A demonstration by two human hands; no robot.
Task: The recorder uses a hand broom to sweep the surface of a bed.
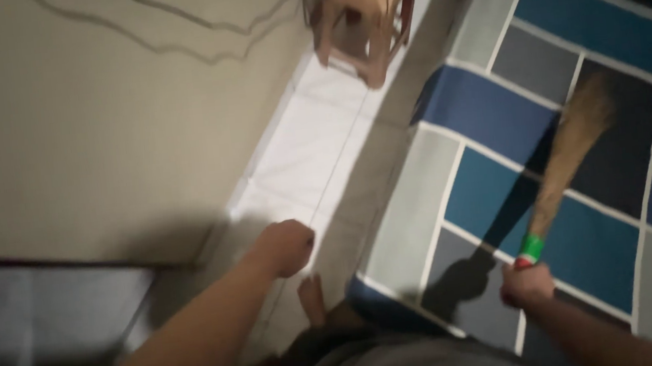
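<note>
One right hand grips one bristly grass broom (green-banded handle) at right, over a blue-grey checked bedsheet; the left hand, centre, is clenched, empty. One plastic stool stands at top.

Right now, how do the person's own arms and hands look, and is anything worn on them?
Both forearms are bare, no sleeves in view. The left hand and right hand show no gloves, and no rings, watch or bands can be made out; the picture is blurred, so small details cannot be told.

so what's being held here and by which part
The right hand grips a grass broom at its handle end, just below the green band, bristles over the checked bedsheet. The left hand is a closed fist, seemingly empty.
</note>
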